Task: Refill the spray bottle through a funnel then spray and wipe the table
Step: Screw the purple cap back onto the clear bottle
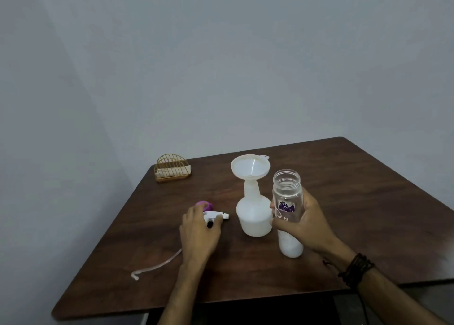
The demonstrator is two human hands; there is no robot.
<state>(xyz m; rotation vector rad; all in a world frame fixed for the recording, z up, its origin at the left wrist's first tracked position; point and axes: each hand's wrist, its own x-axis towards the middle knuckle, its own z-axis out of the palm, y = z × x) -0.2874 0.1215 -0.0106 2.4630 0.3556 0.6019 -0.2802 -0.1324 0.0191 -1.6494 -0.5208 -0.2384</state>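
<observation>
A white spray bottle [254, 216] stands uncapped at the table's middle, with a white funnel [250, 166] seated in its neck. Just to its right stands a clear water bottle [287, 194], open at the top, with white liquid at its base; my right hand [301, 222] is wrapped around it. The white spray head [217, 215] lies on the table to the left, its thin tube [157, 265] trailing toward the near left edge. My left hand [199, 231] rests on the spray head, fingers curled over it.
A purple cap [204, 204] lies just beyond my left hand. A gold wire holder [172, 168] with white napkins sits at the far left corner of the brown wooden table [356, 201]. Grey walls close in behind and to the left.
</observation>
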